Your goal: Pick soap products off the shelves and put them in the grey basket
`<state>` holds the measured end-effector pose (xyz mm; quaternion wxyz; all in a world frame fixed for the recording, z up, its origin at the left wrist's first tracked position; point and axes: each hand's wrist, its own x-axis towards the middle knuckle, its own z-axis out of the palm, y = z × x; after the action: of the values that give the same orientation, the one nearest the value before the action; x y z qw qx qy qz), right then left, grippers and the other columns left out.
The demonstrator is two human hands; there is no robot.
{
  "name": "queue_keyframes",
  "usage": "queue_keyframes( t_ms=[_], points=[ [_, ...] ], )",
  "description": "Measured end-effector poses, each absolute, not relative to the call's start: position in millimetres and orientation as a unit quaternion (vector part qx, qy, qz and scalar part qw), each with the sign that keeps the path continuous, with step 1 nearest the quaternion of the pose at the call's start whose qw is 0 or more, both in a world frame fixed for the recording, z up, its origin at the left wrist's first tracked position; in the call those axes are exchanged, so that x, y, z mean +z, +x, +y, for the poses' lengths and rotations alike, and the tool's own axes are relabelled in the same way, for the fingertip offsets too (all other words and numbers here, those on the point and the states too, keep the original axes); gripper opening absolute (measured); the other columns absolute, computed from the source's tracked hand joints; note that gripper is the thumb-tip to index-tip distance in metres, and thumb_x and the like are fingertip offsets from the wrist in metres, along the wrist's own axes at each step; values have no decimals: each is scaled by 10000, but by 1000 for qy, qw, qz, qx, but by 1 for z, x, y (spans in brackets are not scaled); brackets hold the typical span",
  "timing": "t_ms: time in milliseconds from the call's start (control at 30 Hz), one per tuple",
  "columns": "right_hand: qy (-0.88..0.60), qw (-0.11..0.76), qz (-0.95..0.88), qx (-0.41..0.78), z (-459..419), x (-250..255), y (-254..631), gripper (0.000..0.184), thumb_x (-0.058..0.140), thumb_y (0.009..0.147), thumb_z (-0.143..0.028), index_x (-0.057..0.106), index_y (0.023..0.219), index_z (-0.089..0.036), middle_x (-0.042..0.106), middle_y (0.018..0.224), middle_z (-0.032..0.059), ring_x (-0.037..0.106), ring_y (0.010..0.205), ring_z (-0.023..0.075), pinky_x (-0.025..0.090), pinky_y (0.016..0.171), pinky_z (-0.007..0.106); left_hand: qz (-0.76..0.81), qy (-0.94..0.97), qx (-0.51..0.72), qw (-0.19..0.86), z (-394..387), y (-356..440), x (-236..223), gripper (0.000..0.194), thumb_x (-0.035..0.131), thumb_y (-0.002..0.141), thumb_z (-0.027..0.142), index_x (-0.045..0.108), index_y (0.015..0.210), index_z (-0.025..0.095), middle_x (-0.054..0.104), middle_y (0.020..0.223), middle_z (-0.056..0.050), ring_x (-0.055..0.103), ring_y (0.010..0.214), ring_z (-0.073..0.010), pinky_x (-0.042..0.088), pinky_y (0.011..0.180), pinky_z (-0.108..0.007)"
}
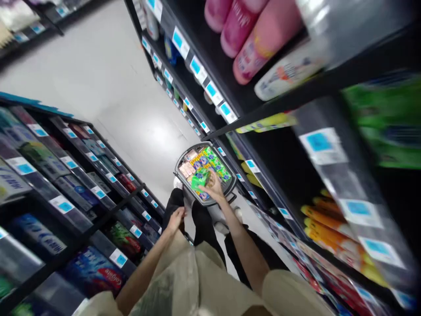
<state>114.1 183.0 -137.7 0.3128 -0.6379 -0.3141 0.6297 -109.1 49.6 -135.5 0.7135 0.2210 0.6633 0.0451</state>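
My right hand point(213, 186) is over a dark-rimmed shopping basket point(234, 181), with its fingers closed on a small green pack point(199, 179). The pack is tilted, and its print is too blurred to read. Beneath it in the basket lie rows of green packs point(219, 164), yellow-and-blue packs point(198, 164) and pale pink boxes point(187, 169). My left hand point(176, 218) hangs by the black trouser legs, left of the basket, its fingers curled in with nothing visible in them.
A shelf with toothpaste boxes point(95, 270) runs along the left. On the right, a tall shelf bears pink bottles point(259, 41), orange packs point(332, 224) and green bags point(391, 123). Pale floor point(131, 114) stretches between them. Light shoes point(221, 227) stand near the basket.
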Motion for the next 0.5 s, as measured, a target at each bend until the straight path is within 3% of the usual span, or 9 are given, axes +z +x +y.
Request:
queue_keyframes(
  t_ms=[67, 133, 233, 300, 400, 500],
  points=[
    [-605, 354, -347, 623, 158, -83, 117, 1179, 1002, 523, -462, 445, 1541, -259, 556, 1521, 154, 579, 1387, 342, 522, 1150, 471, 595, 125, 145, 781, 87, -104, -89, 609, 395, 1038, 669, 603, 1371, 203, 718, 1350, -186, 727, 1211, -338, 616, 1004, -542],
    [-574, 374, -397, 611, 138, -32, 117, 1166, 1000, 558, -418, 426, 1564, -283, 507, 1585, 136, 529, 1454, 338, 463, 1218, 473, 502, 30, 235, 832, 121, -97, -37, 661, 544, 989, 685, 556, 1428, 190, 718, 1340, -196, 747, 1160, -331, 641, 956, -528],
    [-541, 384, -458, 591, 117, 32, 114, 1175, 1006, 585, -391, 408, 1595, -316, 481, 1617, 120, 529, 1462, 335, 415, 1263, 499, 454, 60, 259, 851, 153, -86, 37, 682, 841, 857, 445, 586, 1442, 204, 738, 1337, -155, 759, 1130, -320, 642, 975, -465],
    [-527, 405, -477, 575, 110, 65, 112, 1219, 1020, 578, -415, 386, 1617, -335, 438, 1658, 116, 495, 1499, 339, 388, 1285, 507, 456, 109, 259, 844, 159, -79, 76, 715, 905, 783, 262, 613, 1433, 201, 749, 1340, -136, 765, 1122, -308, 632, 1004, -423],
    [-505, 479, -449, 561, 103, 101, 112, 1255, 993, 608, -573, 332, 1649, -338, 353, 1726, 113, 353, 1604, 332, 335, 1318, 500, 446, 98, 256, 852, 154, -75, 115, 578, 861, 817, 247, 664, 1349, 135, 786, 1251, -155, 781, 1087, -309, 639, 1000, -426],
    [-526, 539, -339, 563, 97, 124, 114, 989, 746, 803, -791, 404, 1612, -336, 390, 1720, 102, 392, 1586, 320, 391, 1273, 522, 432, 69, 228, 870, 149, -75, 139, 436, 802, 873, 264, 692, 1259, 94, 815, 1136, -165, 794, 1057, -309, 650, 985, -430]
  ],
)
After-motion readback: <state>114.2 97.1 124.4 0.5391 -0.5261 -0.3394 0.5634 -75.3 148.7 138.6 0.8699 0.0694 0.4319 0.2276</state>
